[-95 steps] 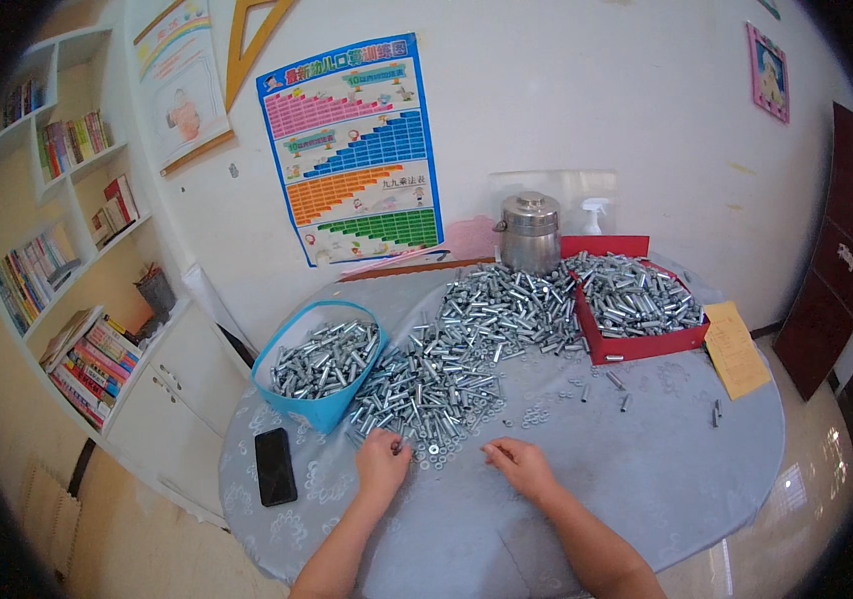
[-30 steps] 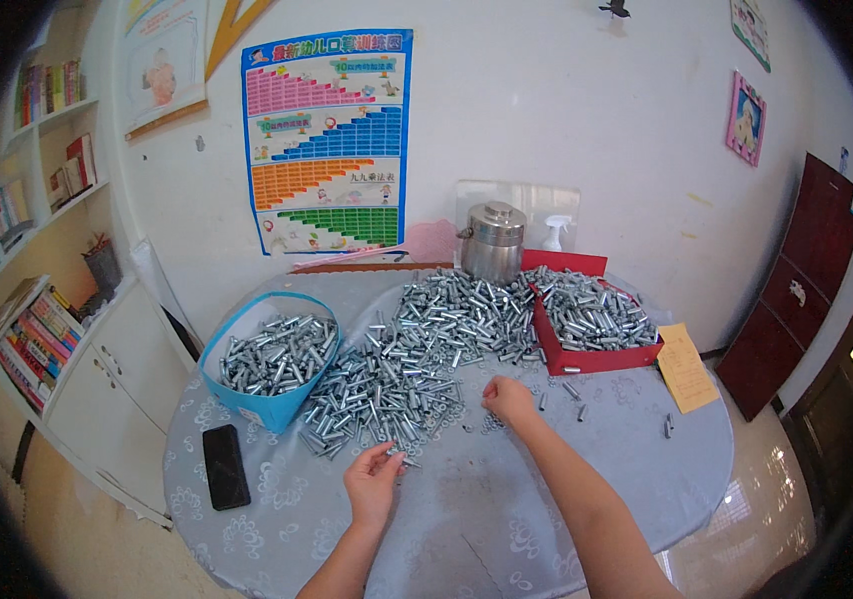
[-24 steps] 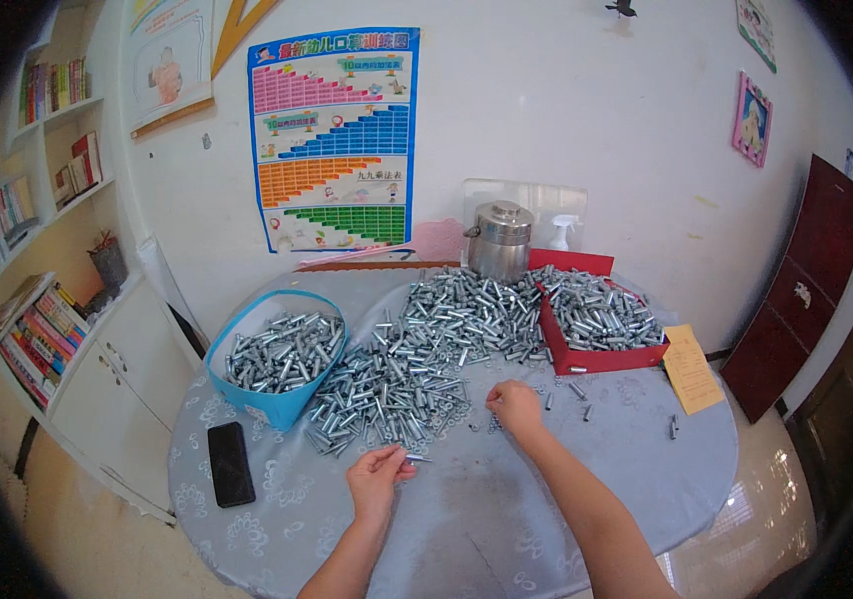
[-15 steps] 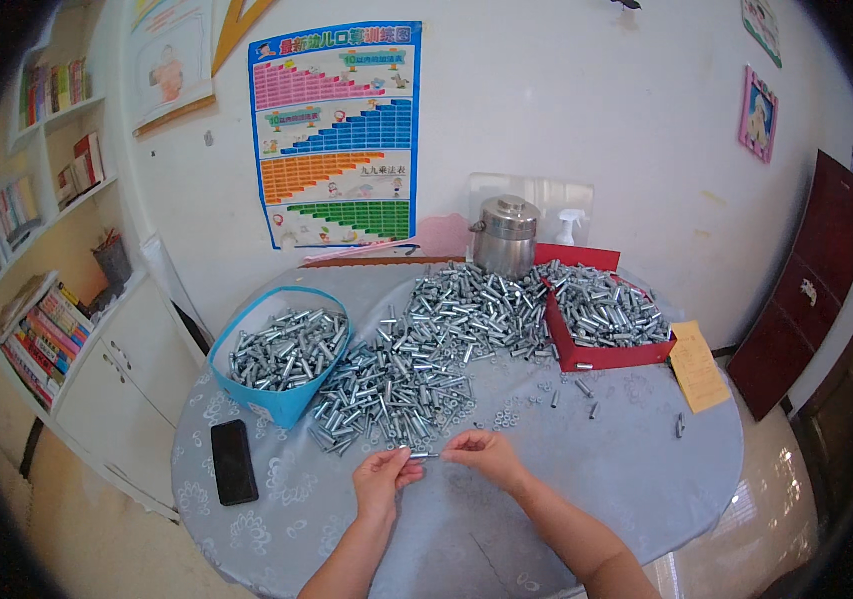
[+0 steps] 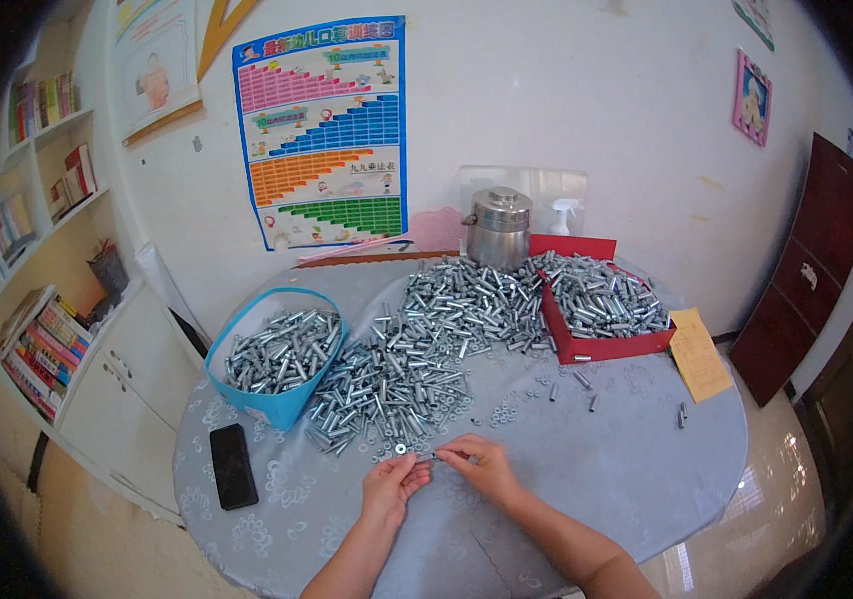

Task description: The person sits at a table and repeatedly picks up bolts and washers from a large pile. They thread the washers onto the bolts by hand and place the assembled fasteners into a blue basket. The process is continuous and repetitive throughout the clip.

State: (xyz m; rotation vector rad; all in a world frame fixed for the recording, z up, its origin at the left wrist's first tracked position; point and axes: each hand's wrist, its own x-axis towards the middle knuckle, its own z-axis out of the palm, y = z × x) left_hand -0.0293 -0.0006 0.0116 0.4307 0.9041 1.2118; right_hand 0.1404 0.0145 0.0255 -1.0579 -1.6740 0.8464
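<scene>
My left hand (image 5: 390,487) pinches a small silvery bolt (image 5: 426,457) over the near edge of the metal heap. Around the bolt's other end close the fingertips of my right hand (image 5: 479,470), so both hands hold it between them. My fingers hide most of the bolt. A round washer (image 5: 401,449) shows at my left fingertips; I cannot tell whether it is held or lies on the table. Just beyond my hands spreads a large heap of metal bolts and sleeves (image 5: 387,384), with loose washers or nuts (image 5: 503,414) to its right.
A blue bin (image 5: 277,407) of metal parts stands left, with a black phone (image 5: 234,466) nearer me. To the right are a red box (image 5: 614,346) of parts and a yellow paper (image 5: 698,354). A steel pot (image 5: 499,230) and a spray bottle (image 5: 563,215) stand behind.
My right hand has come closer to my left along the bolt, covering more of it. The washer at my left fingertips now shows plainly. The whole view has shifted slightly.
</scene>
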